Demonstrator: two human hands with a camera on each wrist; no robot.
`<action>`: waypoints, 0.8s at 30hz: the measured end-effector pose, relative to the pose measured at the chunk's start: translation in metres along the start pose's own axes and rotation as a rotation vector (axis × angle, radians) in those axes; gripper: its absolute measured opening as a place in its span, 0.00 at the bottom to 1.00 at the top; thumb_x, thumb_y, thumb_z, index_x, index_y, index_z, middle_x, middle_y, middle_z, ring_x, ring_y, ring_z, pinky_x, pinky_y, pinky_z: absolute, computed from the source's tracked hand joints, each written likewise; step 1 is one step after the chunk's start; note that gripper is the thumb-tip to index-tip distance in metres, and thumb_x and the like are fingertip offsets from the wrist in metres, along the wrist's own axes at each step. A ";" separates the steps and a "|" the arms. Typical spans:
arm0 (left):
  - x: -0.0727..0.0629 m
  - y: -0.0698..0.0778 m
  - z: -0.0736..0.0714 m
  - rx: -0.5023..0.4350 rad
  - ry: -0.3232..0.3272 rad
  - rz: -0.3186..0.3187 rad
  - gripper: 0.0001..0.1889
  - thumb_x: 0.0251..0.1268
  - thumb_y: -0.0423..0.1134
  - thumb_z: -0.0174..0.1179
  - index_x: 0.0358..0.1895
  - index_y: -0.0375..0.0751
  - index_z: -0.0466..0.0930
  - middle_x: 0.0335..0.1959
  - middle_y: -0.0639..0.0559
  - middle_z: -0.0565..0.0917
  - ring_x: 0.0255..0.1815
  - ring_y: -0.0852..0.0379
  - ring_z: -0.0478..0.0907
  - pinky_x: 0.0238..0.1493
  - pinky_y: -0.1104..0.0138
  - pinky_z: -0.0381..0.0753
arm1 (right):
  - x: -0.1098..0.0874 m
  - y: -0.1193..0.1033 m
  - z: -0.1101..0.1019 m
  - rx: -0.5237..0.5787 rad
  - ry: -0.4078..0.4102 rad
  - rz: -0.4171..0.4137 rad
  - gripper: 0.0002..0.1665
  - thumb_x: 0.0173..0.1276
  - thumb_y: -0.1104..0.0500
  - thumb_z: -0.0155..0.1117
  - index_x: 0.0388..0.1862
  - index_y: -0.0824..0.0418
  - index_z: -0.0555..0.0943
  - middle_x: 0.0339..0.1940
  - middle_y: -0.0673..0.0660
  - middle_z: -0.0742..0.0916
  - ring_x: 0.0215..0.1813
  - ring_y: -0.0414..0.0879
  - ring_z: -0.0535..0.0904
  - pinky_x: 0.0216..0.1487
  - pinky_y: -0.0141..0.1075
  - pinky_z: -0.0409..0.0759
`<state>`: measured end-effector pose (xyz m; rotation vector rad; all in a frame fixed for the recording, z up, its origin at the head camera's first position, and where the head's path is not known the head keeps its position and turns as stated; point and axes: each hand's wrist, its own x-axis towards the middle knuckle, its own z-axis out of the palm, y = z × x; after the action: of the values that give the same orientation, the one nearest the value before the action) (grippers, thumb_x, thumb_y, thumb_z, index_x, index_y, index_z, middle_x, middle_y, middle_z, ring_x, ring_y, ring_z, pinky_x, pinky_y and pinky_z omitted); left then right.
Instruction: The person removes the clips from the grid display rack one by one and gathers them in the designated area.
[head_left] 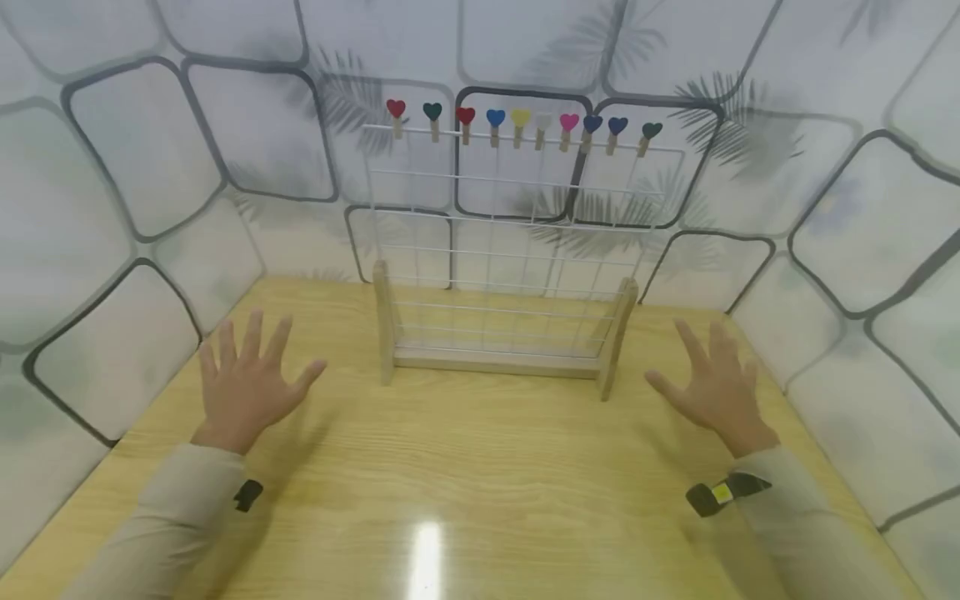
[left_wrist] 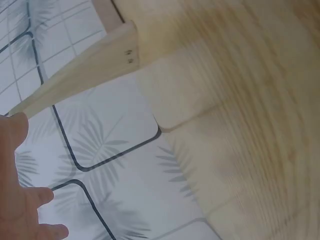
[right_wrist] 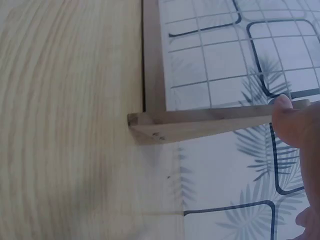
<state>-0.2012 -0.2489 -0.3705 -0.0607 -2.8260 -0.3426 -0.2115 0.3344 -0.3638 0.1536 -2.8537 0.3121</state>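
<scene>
A white wire grid rack [head_left: 510, 258] on a wooden stand [head_left: 495, 361] stands upright toward the back of the table. Several small wooden clothespins with coloured hearts, among them a yellow one [head_left: 520, 118] and a pink one [head_left: 568, 124], are clipped in a row along its top wire. To the left of the stand, my left hand [head_left: 247, 383] is spread with fingers straight, holding nothing. On the other side my right hand [head_left: 712, 383] is likewise spread, apart from the stand. Each wrist view shows one side post, the left post [left_wrist: 85, 70] and the right post [right_wrist: 210, 120].
The wooden table [head_left: 480, 450] has a glare streak near its front. Patterned wall covering [head_left: 247, 133] rises behind it and along both sides. A dark strap device sits on each wrist, with the right strap [head_left: 727, 493] showing a yellow patch.
</scene>
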 end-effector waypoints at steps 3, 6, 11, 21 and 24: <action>0.006 0.001 -0.002 -0.047 -0.025 0.007 0.44 0.68 0.70 0.41 0.75 0.41 0.51 0.74 0.28 0.47 0.70 0.19 0.39 0.61 0.27 0.40 | 0.005 -0.004 -0.006 0.144 -0.007 -0.019 0.51 0.70 0.37 0.55 0.79 0.60 0.47 0.72 0.81 0.51 0.68 0.81 0.49 0.59 0.78 0.46; 0.012 0.003 -0.005 -0.110 -0.043 0.023 0.43 0.70 0.68 0.41 0.75 0.37 0.50 0.73 0.25 0.48 0.68 0.18 0.42 0.58 0.26 0.48 | 0.009 -0.010 -0.014 0.282 -0.016 -0.020 0.48 0.72 0.42 0.56 0.78 0.65 0.49 0.71 0.79 0.58 0.66 0.78 0.58 0.59 0.73 0.57; 0.024 0.007 -0.012 -0.303 -0.108 0.065 0.42 0.75 0.62 0.38 0.76 0.30 0.43 0.73 0.24 0.46 0.69 0.20 0.44 0.61 0.28 0.49 | 0.018 -0.021 -0.029 0.502 -0.072 0.032 0.43 0.74 0.42 0.54 0.77 0.62 0.51 0.68 0.73 0.68 0.59 0.70 0.73 0.52 0.63 0.75; 0.039 0.021 -0.033 -0.728 -0.288 0.050 0.38 0.77 0.62 0.30 0.79 0.45 0.32 0.76 0.32 0.44 0.68 0.23 0.54 0.60 0.30 0.57 | 0.038 -0.047 -0.051 0.659 -0.042 -0.037 0.33 0.74 0.51 0.57 0.70 0.68 0.62 0.54 0.72 0.81 0.48 0.65 0.82 0.50 0.55 0.78; 0.046 0.031 -0.034 -0.838 -0.270 0.100 0.36 0.79 0.57 0.31 0.79 0.43 0.34 0.76 0.30 0.45 0.67 0.23 0.56 0.62 0.34 0.60 | 0.046 -0.056 -0.059 0.663 -0.021 -0.070 0.30 0.74 0.54 0.58 0.67 0.69 0.64 0.52 0.73 0.82 0.47 0.65 0.82 0.48 0.53 0.79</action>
<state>-0.2336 -0.2267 -0.3184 -0.4439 -2.6895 -1.5566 -0.2333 0.2898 -0.2846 0.3793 -2.6406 1.2300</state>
